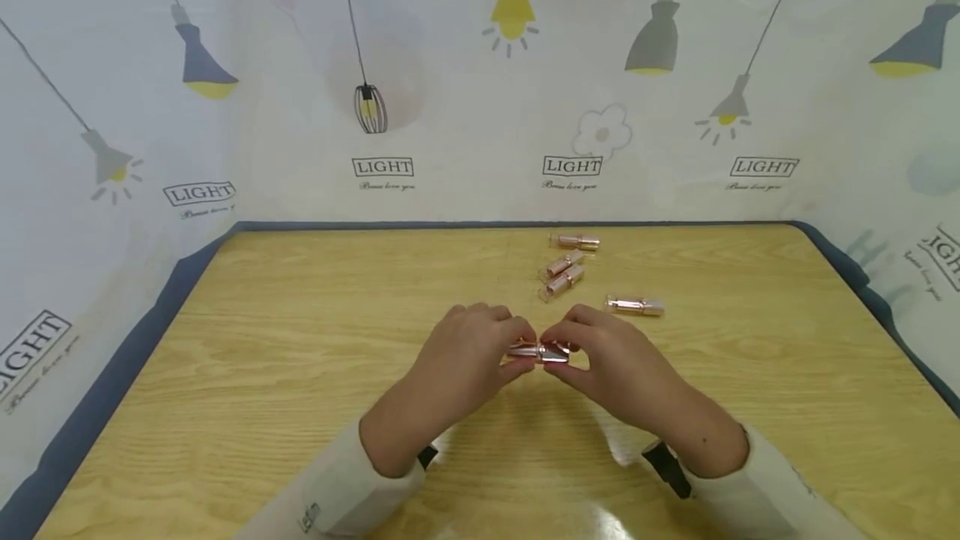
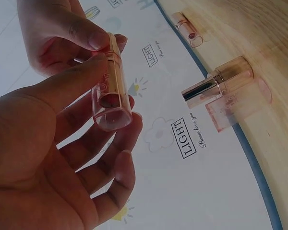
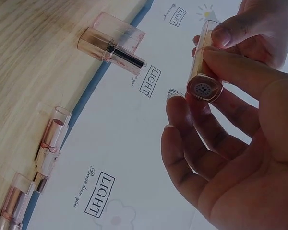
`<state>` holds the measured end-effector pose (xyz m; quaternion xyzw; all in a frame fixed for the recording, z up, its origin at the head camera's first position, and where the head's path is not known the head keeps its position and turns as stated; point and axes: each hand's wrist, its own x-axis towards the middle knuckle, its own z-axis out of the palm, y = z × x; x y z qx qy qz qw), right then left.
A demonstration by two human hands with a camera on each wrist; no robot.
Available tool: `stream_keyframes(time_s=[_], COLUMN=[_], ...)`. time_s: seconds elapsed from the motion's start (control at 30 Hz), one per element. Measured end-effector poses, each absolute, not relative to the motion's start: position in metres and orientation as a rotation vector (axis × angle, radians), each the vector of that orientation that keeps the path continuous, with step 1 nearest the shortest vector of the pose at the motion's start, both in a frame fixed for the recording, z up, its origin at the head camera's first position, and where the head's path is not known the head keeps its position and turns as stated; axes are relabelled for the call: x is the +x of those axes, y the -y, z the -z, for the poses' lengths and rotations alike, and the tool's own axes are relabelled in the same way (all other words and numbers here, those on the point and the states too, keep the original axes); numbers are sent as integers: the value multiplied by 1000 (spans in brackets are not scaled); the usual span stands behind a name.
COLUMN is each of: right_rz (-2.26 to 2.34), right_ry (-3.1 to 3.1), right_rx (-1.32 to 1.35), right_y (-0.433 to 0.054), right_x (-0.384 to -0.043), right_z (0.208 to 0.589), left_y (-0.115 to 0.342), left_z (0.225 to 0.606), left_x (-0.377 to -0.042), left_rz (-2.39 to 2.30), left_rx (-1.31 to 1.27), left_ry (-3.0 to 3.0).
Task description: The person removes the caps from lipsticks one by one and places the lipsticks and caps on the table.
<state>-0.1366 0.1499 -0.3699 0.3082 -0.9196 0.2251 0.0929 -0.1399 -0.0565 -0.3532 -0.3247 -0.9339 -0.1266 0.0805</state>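
Observation:
Both hands hold one lipstick (image 1: pixel 553 353) level just above the wooden table, one at each end. With thumb and fingers my left hand (image 1: pixel 474 348) pinches the end with the clear cap (image 2: pixel 113 117). The dark tip inside that cap shows in the left wrist view. At the shiny base, my right hand (image 1: pixel 617 363) pinches with thumb and forefinger, its other fingers spread loosely below. A round label (image 3: pixel 204 89) is on the base's end in the right wrist view. The fingertips of the two hands nearly meet at the lipstick's middle.
Beyond the right hand lies another lipstick (image 1: pixel 636 307). Farther back are two lipsticks side by side, the nearer lipstick (image 1: pixel 564 282) and the farther lipstick (image 1: pixel 564 262), with one more lipstick (image 1: pixel 579 242) near the table's back edge. A lamp-printed cloth (image 1: pixel 465 107) walls the table (image 1: pixel 300 298).

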Motion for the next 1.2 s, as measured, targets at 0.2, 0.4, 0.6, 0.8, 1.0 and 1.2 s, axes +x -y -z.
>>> stream_keyframes(time_s=[0.2, 0.4, 0.6, 0.8, 1.0, 1.2], right_rz=[-643, -593, -581, -562, -565, -547], right_ry=[2733, 2739, 2752, 2774, 2769, 2765], right_rx=[926, 925, 930, 929, 920, 912], right_y=[-149, -151, -153, -154, -155, -156], right_x=[-136, -137, -140, -141, -142, -142], right_z=[370, 370, 370, 370, 370, 370], left_y=[59, 59, 59, 60, 61, 62], left_z=[353, 352, 353, 353, 352, 351], left_x=[-140, -140, -141, -142, -143, -143], left_rz=[345, 312, 312, 335, 323, 345], left_rx=[-983, -977, -981, -975, -978, -974], left_ry=[2793, 2818, 2806, 2823, 2829, 2842])
